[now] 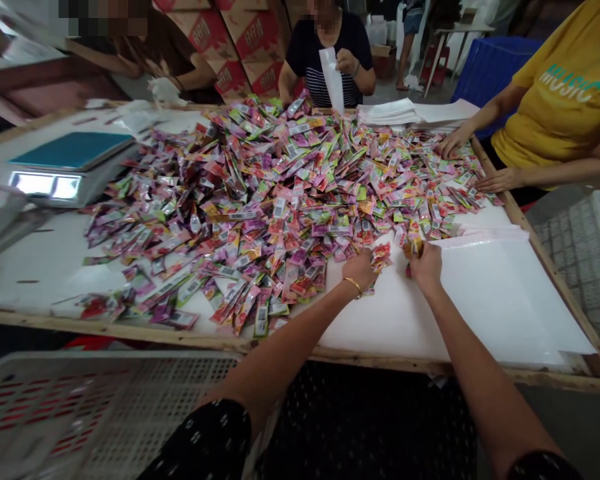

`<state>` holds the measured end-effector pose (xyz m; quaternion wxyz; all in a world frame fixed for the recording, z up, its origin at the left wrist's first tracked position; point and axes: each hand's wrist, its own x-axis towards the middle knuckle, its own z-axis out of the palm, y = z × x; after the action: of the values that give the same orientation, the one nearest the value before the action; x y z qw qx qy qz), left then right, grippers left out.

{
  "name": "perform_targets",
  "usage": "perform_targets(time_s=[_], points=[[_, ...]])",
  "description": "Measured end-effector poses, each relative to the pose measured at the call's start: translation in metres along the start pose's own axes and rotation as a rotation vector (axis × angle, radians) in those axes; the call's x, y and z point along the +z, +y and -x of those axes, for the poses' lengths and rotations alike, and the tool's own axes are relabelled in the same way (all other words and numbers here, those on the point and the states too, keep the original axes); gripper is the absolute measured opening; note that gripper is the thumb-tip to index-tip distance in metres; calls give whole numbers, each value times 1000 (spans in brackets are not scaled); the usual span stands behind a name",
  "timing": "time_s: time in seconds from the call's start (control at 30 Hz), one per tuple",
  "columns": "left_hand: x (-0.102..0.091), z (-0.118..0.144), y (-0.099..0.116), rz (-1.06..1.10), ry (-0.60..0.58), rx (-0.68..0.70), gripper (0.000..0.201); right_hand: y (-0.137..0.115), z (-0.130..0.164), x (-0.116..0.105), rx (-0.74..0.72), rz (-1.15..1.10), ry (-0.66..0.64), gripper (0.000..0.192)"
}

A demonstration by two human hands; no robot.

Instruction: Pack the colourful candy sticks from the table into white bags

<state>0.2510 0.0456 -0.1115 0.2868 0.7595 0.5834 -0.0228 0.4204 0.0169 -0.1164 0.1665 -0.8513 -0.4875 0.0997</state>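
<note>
A wide heap of small colourful candy packets [300,187] covers the middle of the white table. My left hand [361,270], with a gold bangle at the wrist, is closed at the heap's near edge, and red-and-pink packets [381,255] stick out past its fingers. To its right, my right hand [427,265] is pinched on a yellow-and-red packet [414,249] just above the white surface. Both hands' fingertips are partly hidden. Beside my right hand lies a stack of white plastic bags [505,293].
A digital scale [73,157] stands at the left. White crates are at the lower left [105,400] and right [575,233]. Across the table one person [330,63] holds a white bag; a person in yellow [565,100] handles packets at the right. Boxes [250,33] are stacked behind.
</note>
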Motion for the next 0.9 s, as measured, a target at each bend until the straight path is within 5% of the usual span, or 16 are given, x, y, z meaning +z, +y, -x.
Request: perform_targets(time_s=[0.23,0.47,0.9], points=[[0,10,-8,57,2,-103,62,-10,-39,13,18,136,6,42],[2,18,-14,48,-4,-118,52,-3,-32,11,66,214,-142,41],[4,49,-35,-2,-9,-127,43,26,98,-38,22,380,-570,37]])
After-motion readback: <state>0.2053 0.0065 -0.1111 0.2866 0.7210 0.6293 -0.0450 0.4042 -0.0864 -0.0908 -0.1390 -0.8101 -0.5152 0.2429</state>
